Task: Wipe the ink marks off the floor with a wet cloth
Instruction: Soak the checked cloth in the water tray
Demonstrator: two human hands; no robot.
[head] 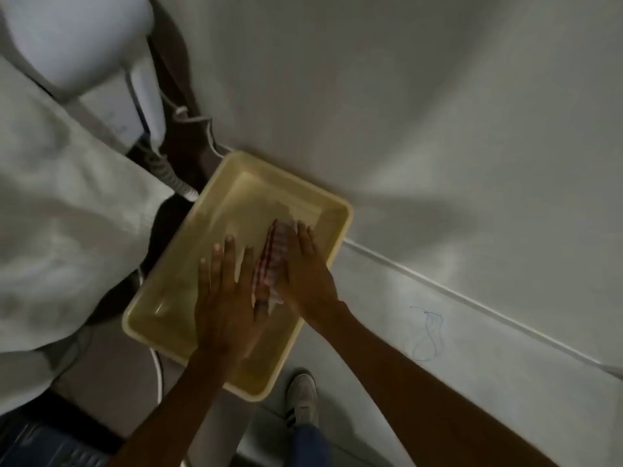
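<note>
A yellow plastic basin (168,288) with water in it stands on the floor against the wall. Inside it lies a red-and-white checked cloth (271,261), pressed between my two flat hands. My left hand (226,298) lies on the cloth's left side with fingers spread and straight. My right hand (308,274) presses against its right side, fingers extended. A blue ink scribble (425,333) marks the grey floor to the right of the basin, beside my right forearm.
A bed with a pale sheet (67,214) fills the left. A white appliance with a coiled cord (148,106) hangs at upper left. A white cable (438,284) runs along the wall base. My shoe (301,397) stands just below the basin.
</note>
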